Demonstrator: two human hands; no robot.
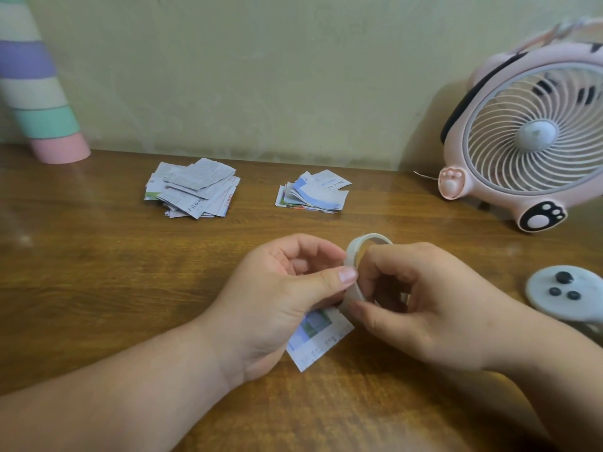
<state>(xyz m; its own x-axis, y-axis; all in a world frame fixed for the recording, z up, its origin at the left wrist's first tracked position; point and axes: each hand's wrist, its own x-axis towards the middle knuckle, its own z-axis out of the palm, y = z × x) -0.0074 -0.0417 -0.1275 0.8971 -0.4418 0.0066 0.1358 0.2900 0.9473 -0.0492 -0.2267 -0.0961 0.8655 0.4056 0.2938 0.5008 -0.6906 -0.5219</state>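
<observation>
Up close, left hand (pixel 277 288) and right hand (pixel 434 305) both pinch the tape roll (pixel 353 252); paper scraps (pixel 192 187) at eleven o'clock bear illegible print.

The light is soft, dim and warm, with a yellowish cast. My left hand (pixel 277 298) and right hand (pixel 424 308) drop only faint, fuzzy shadows on the table (pixel 98 288) beneath them. The tape roll (pixel 354 249) between them looks pale and slightly blurred. Right of my right hand the fan (pixel 535 135) bulges with lens distortion and shades the wall (pixel 261 76) beside it.
</observation>
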